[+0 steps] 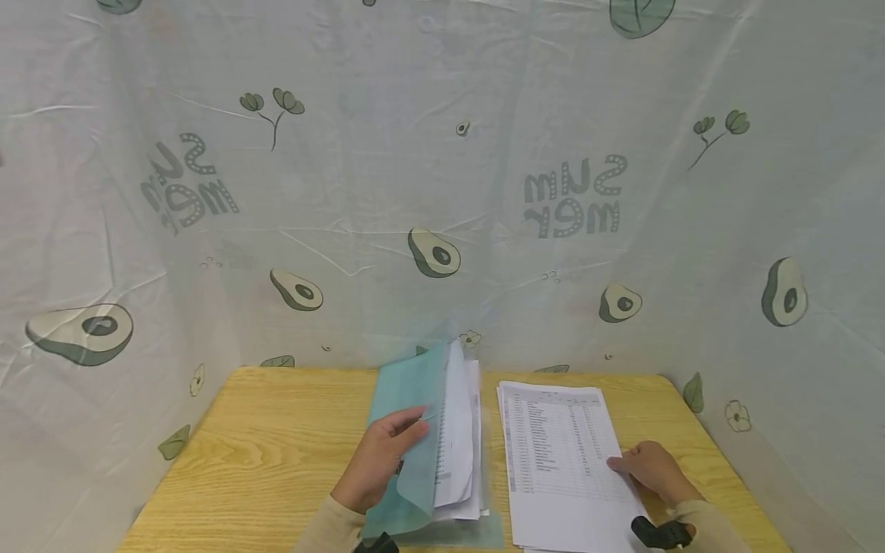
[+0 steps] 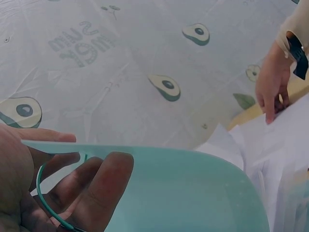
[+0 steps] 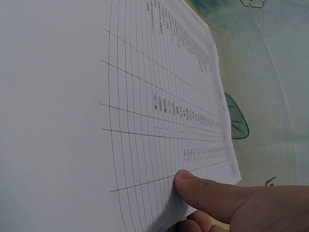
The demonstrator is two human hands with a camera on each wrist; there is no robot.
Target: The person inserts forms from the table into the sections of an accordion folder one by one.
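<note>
A translucent teal folder (image 1: 409,392) lies partly open near the middle of the table, its cover lifted by my left hand (image 1: 387,455). That hand pinches the cover's edge between thumb and fingers. A thin green elastic cord (image 2: 42,198) loops past the same fingers in the left wrist view. White sheets (image 1: 455,445), some fanned up, sit inside the folder. To its right lies a stack of printed table sheets (image 1: 567,507). My right hand (image 1: 651,467) pinches the stack's right edge, thumb (image 3: 207,191) on top and fingers curled under the paper.
The wooden table (image 1: 276,445) runs back to a pale curtain (image 1: 359,169) printed with avocados and leaves. This curtain also hangs along the left and right sides. A dark strap (image 1: 660,533) circles the right wrist.
</note>
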